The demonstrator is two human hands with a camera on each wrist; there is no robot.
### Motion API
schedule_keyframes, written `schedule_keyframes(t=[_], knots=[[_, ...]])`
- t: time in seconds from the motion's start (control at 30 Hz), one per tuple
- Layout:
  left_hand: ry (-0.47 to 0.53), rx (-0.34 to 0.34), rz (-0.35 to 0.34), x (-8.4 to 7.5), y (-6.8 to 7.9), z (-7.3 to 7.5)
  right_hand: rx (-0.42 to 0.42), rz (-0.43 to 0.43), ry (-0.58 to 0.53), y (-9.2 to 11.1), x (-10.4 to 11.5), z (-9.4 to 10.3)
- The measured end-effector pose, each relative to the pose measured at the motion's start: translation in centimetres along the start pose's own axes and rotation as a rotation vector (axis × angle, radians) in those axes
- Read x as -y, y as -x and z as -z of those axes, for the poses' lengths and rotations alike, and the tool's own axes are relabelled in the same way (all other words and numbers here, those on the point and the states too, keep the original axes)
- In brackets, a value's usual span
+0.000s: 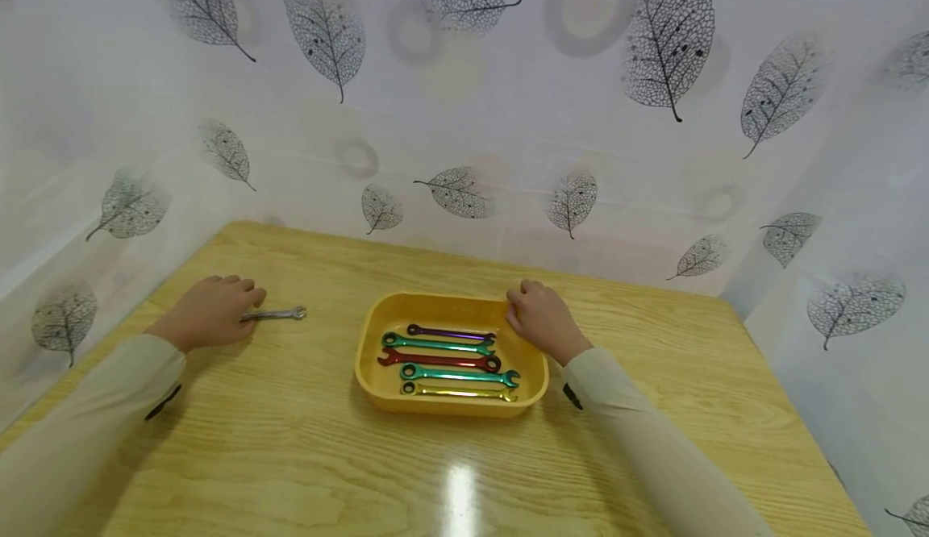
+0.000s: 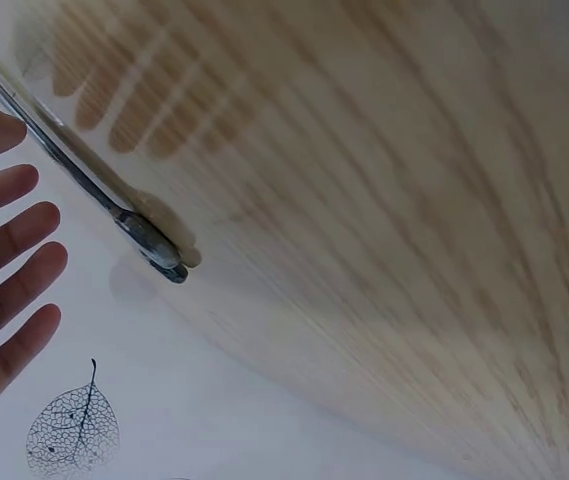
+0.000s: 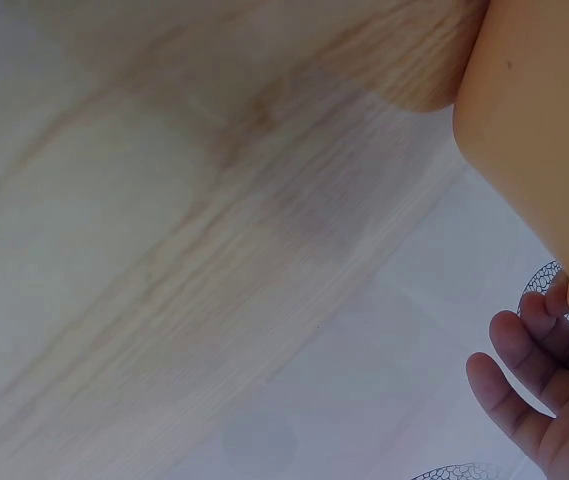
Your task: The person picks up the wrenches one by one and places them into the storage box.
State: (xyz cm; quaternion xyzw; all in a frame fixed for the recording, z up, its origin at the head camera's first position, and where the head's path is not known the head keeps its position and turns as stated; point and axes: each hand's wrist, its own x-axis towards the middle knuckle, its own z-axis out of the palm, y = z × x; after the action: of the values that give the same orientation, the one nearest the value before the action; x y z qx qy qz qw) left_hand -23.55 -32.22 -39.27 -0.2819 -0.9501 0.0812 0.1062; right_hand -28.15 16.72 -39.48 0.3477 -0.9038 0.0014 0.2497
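Note:
At the left of the table, my left hand [image 1: 212, 311] is over a silver wrench [image 1: 281, 314], whose open end sticks out to the right. In the left wrist view the fingers [image 2: 14, 225] are spread and nearly straight, with the wrench [image 2: 74, 170] lying beside the thumb tip. My right hand [image 1: 543, 321] grips the back right rim of a yellow plastic tray [image 1: 450, 408]; in the right wrist view its fingers [image 3: 529, 355] bend up at the rim. Inside the tray lie several coloured wrenches side by side: purple [image 1: 453, 333], green, red [image 1: 439, 359], teal and gold [image 1: 460, 393].
The wood-grain table [image 1: 290, 456] carries the tray near its middle. White sheets with a dark leaf print [image 1: 464, 110] hang behind the table and along both sides.

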Motion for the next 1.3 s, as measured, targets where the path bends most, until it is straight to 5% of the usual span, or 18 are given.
schedule_keyframes(t=[0.77, 1.3], knots=[[0.220, 0.092, 0.070, 1.2, 0.3, -0.8, 0.018, -0.011, -0.007, 0.0, 0.0, -0.1], [0.660, 0.208, 0.323, 3.1, 0.4, -1.5, 0.008, -0.006, -0.019, 0.0, 0.1, 0.1]])
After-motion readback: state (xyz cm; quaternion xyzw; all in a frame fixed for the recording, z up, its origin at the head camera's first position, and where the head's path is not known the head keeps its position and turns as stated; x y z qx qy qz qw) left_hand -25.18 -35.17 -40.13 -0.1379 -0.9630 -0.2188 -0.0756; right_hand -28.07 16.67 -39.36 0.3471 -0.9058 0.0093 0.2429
